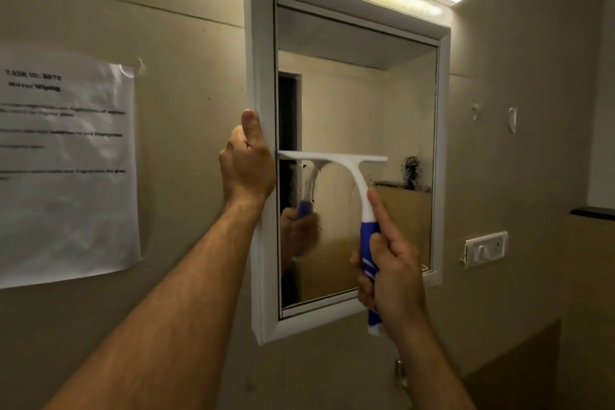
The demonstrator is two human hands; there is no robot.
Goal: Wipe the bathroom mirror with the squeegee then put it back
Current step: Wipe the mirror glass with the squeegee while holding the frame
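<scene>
Now your right hand (392, 271) is wrapped around the blue handle of the squeegee (349, 176), blade on the mirror (366, 103) at mid-height. Your left hand (246, 166) clasps the frame (259, 43). It looks light and stiff; the wet glass is slippery.

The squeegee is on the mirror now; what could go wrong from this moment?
1. The squeegee blade spans only the glass's left part, so the right side may stay smeared.
2. The right hand grips the handle low, so the blade might tilt and streak.
3. The left hand grips the mirror frame and could leave fingerprints.
</scene>
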